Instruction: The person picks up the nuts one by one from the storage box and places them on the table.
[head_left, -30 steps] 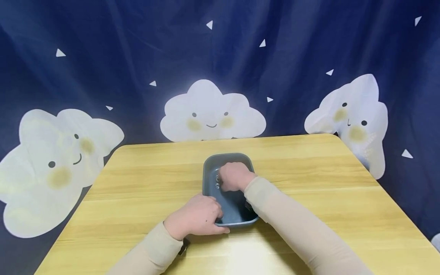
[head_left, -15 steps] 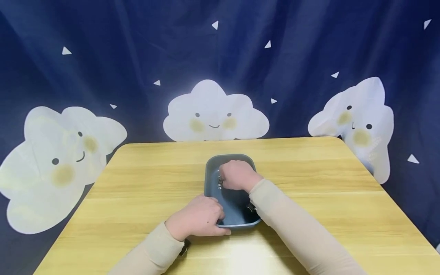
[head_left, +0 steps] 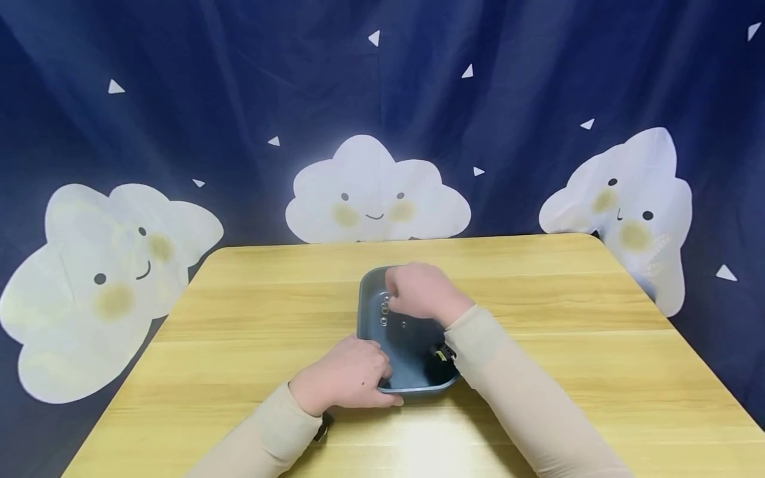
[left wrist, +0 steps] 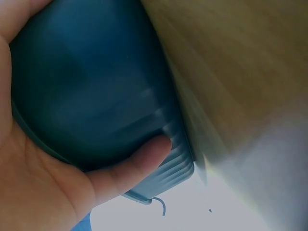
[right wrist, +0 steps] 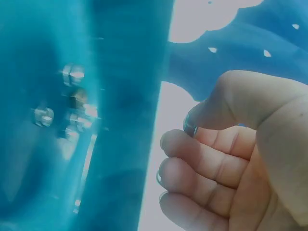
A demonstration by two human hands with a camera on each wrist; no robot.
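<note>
A dark blue-grey rectangular tray (head_left: 409, 355) with rounded corners sits on the table. My left hand (head_left: 343, 377) grips its near left corner, thumb against the outer wall (left wrist: 115, 77) and fingers over the rim. Several small shiny glass beads (head_left: 384, 321) lie on the tray's floor; in the right wrist view these beads (right wrist: 44, 116) are blurred. Over the tray's far right part, my right hand (head_left: 425, 289) is raised, its thumb and index finger pinching one small glass bead (right wrist: 191, 124). The other fingers of the right hand (right wrist: 226, 168) curl loosely beneath.
The light wooden table (head_left: 251, 312) extends around the tray on all sides. Behind it hangs a dark blue curtain (head_left: 239, 73) with smiling white clouds. A dark wrist device (head_left: 443, 352) sits under the right cuff, above the tray.
My right hand has lifted from the tray's floor and moved a little right and away from me, uncovering more beads. The left hand still holds the tray's corner. The head view shifted slightly.
</note>
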